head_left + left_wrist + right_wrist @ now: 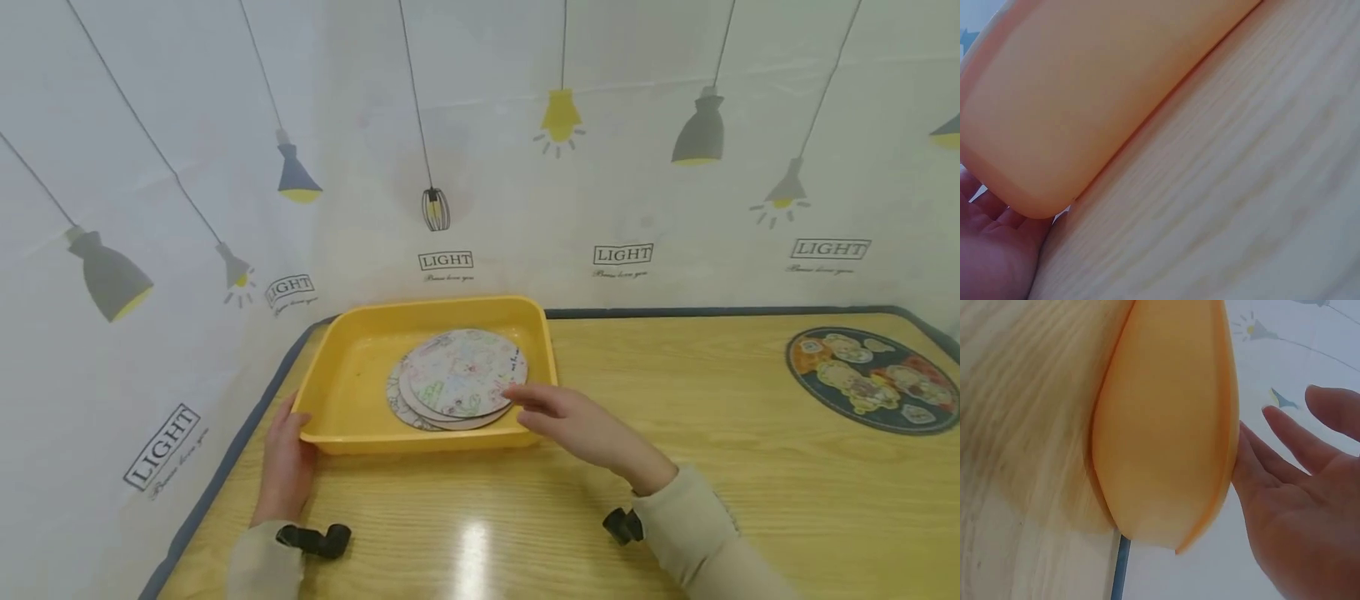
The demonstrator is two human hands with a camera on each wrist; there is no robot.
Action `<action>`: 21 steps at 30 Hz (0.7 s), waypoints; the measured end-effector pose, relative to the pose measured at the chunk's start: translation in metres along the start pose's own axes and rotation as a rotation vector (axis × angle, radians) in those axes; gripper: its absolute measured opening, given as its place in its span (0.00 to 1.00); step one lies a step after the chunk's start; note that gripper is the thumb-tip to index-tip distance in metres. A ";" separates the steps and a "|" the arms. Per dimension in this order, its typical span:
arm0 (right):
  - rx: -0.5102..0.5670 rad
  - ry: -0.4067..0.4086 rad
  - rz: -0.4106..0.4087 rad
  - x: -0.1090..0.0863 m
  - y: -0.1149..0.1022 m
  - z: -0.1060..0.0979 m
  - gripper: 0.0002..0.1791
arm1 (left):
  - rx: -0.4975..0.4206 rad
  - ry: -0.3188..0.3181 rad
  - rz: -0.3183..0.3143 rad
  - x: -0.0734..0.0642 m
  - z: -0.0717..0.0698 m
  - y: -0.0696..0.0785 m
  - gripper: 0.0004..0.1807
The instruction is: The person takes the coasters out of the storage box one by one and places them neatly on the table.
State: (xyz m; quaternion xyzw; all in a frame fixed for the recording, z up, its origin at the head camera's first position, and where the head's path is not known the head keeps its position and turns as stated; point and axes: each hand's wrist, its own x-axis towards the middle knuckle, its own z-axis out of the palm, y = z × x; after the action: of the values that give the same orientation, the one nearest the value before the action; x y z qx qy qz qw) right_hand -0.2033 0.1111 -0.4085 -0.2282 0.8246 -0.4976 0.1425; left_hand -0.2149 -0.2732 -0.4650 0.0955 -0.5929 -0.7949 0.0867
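A shallow yellow plastic tray (352, 358) sits on the wooden table near the back wall. Inside, toward its right side, lies an overlapping stack of round, flat discs (465, 371) with coloured line drawings on the top one. My left hand (287, 458) holds the tray's front left corner, thumb over the rim and fingers along the outside; the left wrist view shows that hand (997, 250) against the outer wall. Over the front right corner, my right hand (577, 425) is held with fingers extended, their tips overlapping the discs' edge in the head view.
At the table's far right lies a dark oval mat (873, 379) with cartoon figures. A white wall covering (510, 208) printed with lamps rises behind and to the left. A dark strip (712, 312) edges the table along it.
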 end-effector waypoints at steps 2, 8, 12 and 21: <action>0.011 0.001 0.012 0.000 -0.001 0.002 0.24 | -0.004 0.001 0.013 0.001 0.000 0.000 0.25; 0.055 0.076 0.074 0.002 -0.003 0.002 0.27 | 0.009 -0.023 0.008 0.002 0.000 -0.002 0.25; 0.002 0.101 0.097 0.006 -0.006 0.003 0.27 | 0.014 -0.023 -0.004 0.002 -0.001 -0.002 0.25; 0.101 0.107 0.154 0.020 -0.010 0.004 0.26 | 0.028 -0.015 -0.009 0.001 -0.004 -0.003 0.25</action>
State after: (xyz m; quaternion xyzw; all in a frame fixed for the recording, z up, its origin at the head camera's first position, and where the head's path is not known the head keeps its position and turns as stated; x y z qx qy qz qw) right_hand -0.2162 0.0934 -0.4017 -0.1296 0.8202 -0.5375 0.1472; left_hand -0.2151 -0.2761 -0.4694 0.0936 -0.6040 -0.7877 0.0773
